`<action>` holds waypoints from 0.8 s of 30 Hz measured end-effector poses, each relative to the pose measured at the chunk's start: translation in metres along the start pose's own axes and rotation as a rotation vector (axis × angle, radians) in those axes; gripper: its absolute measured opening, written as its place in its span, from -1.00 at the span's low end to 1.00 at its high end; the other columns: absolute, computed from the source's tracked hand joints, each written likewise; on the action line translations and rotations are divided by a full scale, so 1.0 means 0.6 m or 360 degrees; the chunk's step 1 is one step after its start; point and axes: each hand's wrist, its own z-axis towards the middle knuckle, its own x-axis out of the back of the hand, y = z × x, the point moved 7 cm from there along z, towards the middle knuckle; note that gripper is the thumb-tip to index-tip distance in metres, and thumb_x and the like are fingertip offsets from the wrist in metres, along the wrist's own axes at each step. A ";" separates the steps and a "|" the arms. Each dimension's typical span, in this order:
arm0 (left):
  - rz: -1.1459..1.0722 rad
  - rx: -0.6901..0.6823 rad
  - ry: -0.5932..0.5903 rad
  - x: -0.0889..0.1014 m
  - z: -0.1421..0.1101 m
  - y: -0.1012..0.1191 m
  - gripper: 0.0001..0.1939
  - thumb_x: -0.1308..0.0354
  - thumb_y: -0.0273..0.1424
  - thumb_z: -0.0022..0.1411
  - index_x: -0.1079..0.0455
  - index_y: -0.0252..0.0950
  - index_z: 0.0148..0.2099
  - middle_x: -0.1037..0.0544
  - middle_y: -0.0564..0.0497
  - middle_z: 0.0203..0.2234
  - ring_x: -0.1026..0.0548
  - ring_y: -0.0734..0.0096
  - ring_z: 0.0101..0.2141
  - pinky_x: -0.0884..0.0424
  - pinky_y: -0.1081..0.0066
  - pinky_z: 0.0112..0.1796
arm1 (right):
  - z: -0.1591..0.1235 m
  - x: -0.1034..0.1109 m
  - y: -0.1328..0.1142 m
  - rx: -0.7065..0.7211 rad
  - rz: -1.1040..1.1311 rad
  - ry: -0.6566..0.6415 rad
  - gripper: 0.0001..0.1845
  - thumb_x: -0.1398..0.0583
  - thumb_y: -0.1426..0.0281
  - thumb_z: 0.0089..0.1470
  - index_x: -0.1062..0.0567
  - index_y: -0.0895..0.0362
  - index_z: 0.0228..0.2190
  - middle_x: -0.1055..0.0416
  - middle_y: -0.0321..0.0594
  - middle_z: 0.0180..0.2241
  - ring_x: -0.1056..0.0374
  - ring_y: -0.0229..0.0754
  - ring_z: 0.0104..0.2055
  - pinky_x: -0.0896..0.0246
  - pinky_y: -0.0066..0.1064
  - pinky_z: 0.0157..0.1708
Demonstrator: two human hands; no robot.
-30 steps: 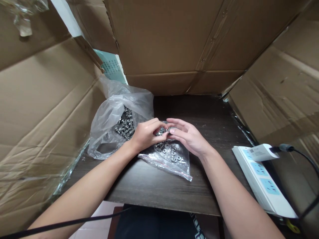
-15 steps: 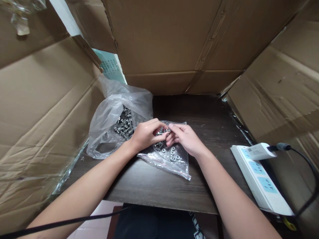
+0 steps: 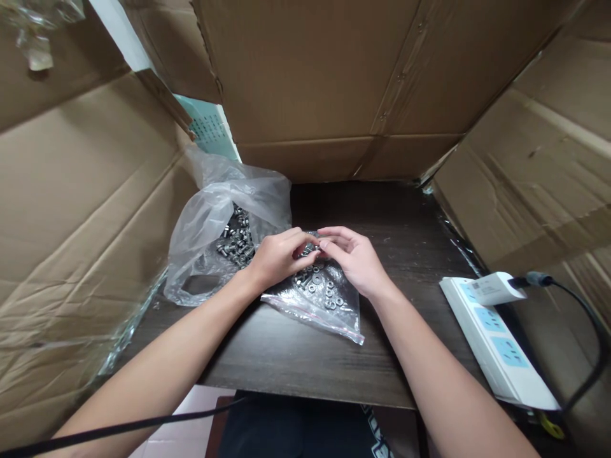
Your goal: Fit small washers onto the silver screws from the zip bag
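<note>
My left hand [image 3: 281,253] is closed in a pinch, with a small metal fastener between thumb and forefinger, mostly hidden. My right hand [image 3: 357,259] meets it at the fingertips, thumb bent in against the same spot; whether it grips a separate piece cannot be made out. Both hands are over a flat clear zip bag [image 3: 305,309]. On that bag lie several nuts [image 3: 330,294], a flat washer [image 3: 317,279] and some small bolts [image 3: 300,280], partly covered by my fingers. Left of my left hand, a crumpled clear plastic bag [image 3: 188,235] lies open around a heap of bolts [image 3: 237,245].
Cardboard walls [image 3: 315,76] enclose the dark wooden table [image 3: 286,356] at the back and both sides. On the right lies a white power strip [image 3: 501,346] with a plugged-in adapter [image 3: 499,289] and black cable. A black cord [image 3: 143,422] crosses the lower left.
My right hand has turned, its thumb coming to the front at the left fingertips. The metal ring seen there earlier is now mostly covered. A washer on the bag shows more clearly.
</note>
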 end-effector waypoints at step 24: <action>0.0002 -0.0058 0.0122 0.015 0.000 0.006 -0.88 -0.24 -0.37 0.28 -0.48 -0.33 -0.19 -0.28 0.15 -0.55 -0.28 0.56 -0.54 -0.22 0.53 -0.46 | -0.010 -0.023 0.001 -0.0121 0.0149 -0.0258 -0.68 -0.37 0.28 0.01 -0.51 0.11 -0.18 -0.50 -0.24 -0.30 -0.46 -0.22 -0.34 -0.39 -0.37 -0.37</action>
